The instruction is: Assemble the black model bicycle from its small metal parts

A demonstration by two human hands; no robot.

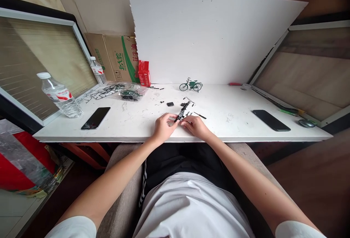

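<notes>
Near the front edge of the white table [131,127], my left hand [164,125] is closed on the lower end of a black model bicycle frame [182,112]. Its thin handlebar points away from me, toward the back right. My right hand [194,125] is pinched at the frame's near end, its fingertips close to the left ones; what they hold there is too small to tell. Just beyond lie a small black block [170,104] and, to the right, a thin black stick [200,115]. A green model bicycle [190,85] stands farther back.
Left: a phone [96,118], a water bottle [61,97], another bottle [98,72], black part frames [105,91], a plastic bag of parts [131,93] and a red box [144,73]. Right: a black phone [270,120] and a mouse [306,123]. A white board [213,34] stands behind.
</notes>
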